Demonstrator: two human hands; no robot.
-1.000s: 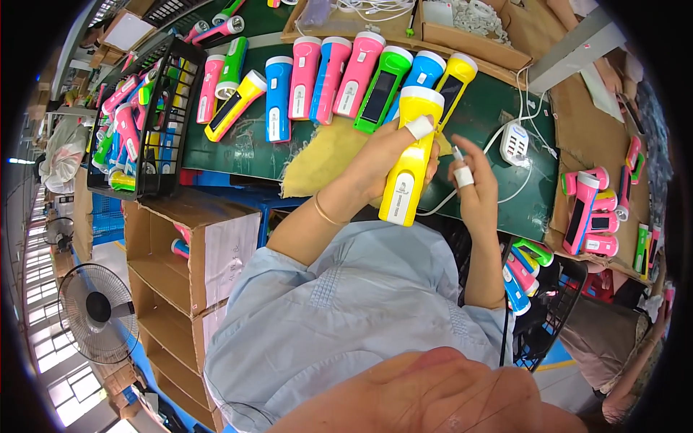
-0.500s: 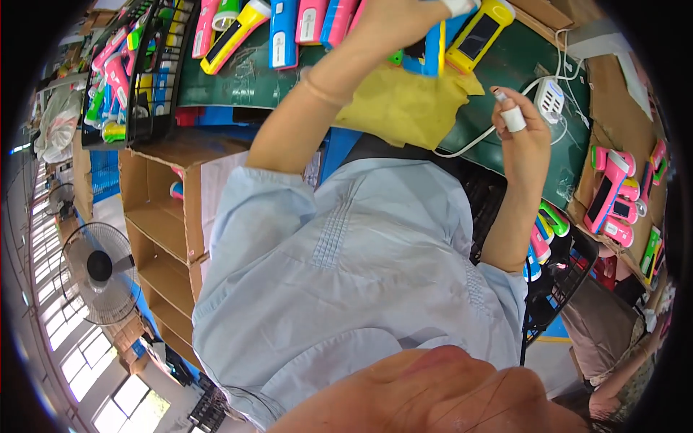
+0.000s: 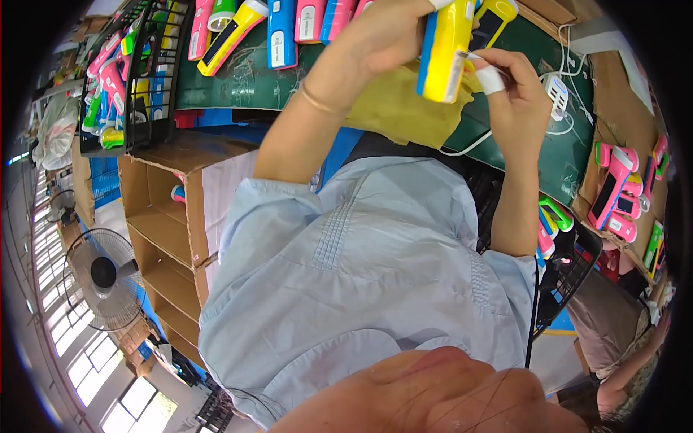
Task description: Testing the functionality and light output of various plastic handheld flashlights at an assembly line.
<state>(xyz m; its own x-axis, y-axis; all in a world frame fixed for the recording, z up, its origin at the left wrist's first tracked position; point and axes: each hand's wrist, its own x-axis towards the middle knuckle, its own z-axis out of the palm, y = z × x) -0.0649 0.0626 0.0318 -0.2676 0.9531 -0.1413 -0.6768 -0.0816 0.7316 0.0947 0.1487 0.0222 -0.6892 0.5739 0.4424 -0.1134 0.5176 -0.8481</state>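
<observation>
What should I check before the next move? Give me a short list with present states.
1. Left hand gripping the yellow-and-blue flashlight: ok.
2. Right hand beside the flashlight: ok, on its right side.
3. What the right hand pinches, if anything: cannot tell; too small.
4. Whole flashlight in view: not ok; the picture's top edge cuts off its far end.
5. White finger wrap on the right hand: ok, around a finger.
6. White multi-port hub in view: ok, right of the right hand.
</observation>
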